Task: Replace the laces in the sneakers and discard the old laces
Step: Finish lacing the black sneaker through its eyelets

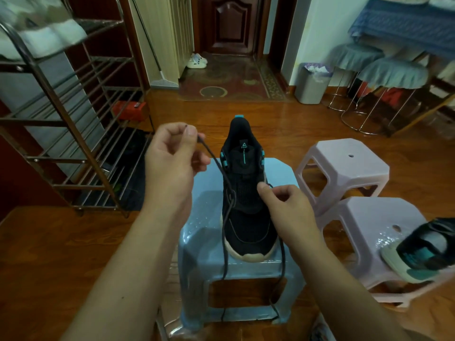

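A black sneaker (246,193) with teal accents and a cream toe stands on a blue plastic stool (204,193), toe towards me. A dark lace (216,163) runs from its left eyelets up to my left hand (172,163), which pinches the lace end between thumb and fingers. My right hand (285,205) pinches the lace at a right-side eyelet. Two lace strands hang down over the stool's front. The second sneaker (423,252) lies on its side on the nearer pink stool (364,217) at the right.
A second pink stool (344,161) stands behind the first. A metal shoe rack (73,134) fills the left. A grey bin (311,82) with a purple liner sits by the far wall, with covered round stools (391,72) to its right and white slippers (197,61) by the door.
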A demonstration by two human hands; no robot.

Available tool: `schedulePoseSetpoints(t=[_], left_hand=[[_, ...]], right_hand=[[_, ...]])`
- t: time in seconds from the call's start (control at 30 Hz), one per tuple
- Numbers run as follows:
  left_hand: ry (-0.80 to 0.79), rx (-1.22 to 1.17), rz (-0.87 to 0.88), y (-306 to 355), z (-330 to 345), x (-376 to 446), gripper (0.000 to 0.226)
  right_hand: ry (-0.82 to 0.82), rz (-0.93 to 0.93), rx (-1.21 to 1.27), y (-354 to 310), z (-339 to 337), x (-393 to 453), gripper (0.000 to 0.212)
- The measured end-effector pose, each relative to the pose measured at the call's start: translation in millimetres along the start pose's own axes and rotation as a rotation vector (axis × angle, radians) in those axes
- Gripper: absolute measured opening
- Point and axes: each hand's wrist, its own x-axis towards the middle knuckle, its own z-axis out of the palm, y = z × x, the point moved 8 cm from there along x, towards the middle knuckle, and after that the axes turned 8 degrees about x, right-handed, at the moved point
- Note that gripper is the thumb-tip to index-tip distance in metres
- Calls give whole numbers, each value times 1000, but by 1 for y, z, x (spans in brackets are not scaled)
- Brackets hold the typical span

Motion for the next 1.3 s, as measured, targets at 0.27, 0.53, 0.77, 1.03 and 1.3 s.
schedulePoseSetpoints(t=[0.27,0.53,0.77,1.03,1.3], left_hand=[[-22,-161,-93,-6,2,-10,7],[-54,-197,-114,-5,15,-18,9],[-104,28,-55,13,33,-14,10],[-202,157,27,32,53,-18,19],[-217,184,16,33,48,-17,9]], right_hand=[[148,-100,-82,-28,4,5,15],[-17,-156,400,-58,15,-11,9],[-45,-423,298,-110,2,-21,16],[-56,-528,311,-125,-1,-21,18],[-81,-589,359,-136,-4,-25,29]])
